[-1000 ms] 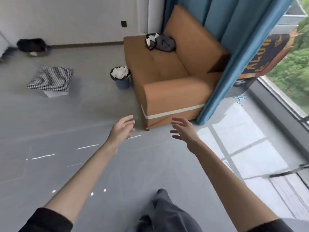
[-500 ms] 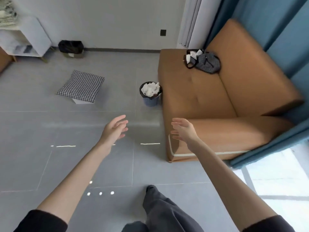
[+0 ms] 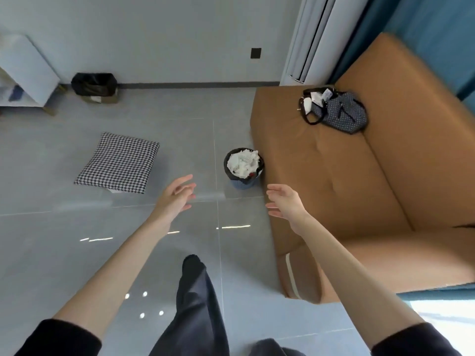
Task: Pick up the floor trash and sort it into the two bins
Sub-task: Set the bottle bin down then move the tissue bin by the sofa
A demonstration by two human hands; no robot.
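The left hand (image 3: 177, 195) and right hand (image 3: 285, 201) stretch forward over the grey floor (image 3: 77, 253), fingers loosely spread, holding nothing. The round bin (image 3: 241, 183), heaped with white paper trash (image 3: 243, 163), stands at 12 o'clock between them, just beside the sofa (image 3: 321, 176). A black-lined bin (image 3: 93, 84) sits at 10 o'clock against the wall.
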